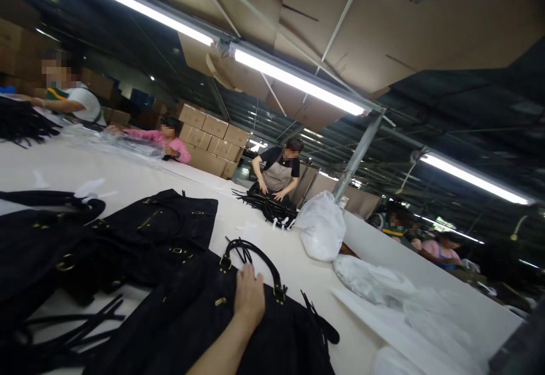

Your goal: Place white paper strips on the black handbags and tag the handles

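A black handbag (191, 312) lies in front of me on the white table, with gold-coloured fittings and a curved handle (259, 250) standing up from its top edge. My left hand (250, 295) is at that top edge, between the handle's two ends, its fingers bent over the rim and closed on it. The fingertips are partly hidden. Thin black straps (243, 251) stick up just beyond the fingers. My right hand is out of view. More black bags (170, 219) lie to the left, one with a handle (55, 198) partly wrapped in white.
White plastic bags (323, 227) and clear wrapping (395, 284) lie along the table's right side, by a low partition (426, 255). A co-worker (279, 170) handles black strapped items (272, 207) across the table. Other people work farther off. Stacked cartons (213, 142) stand behind.
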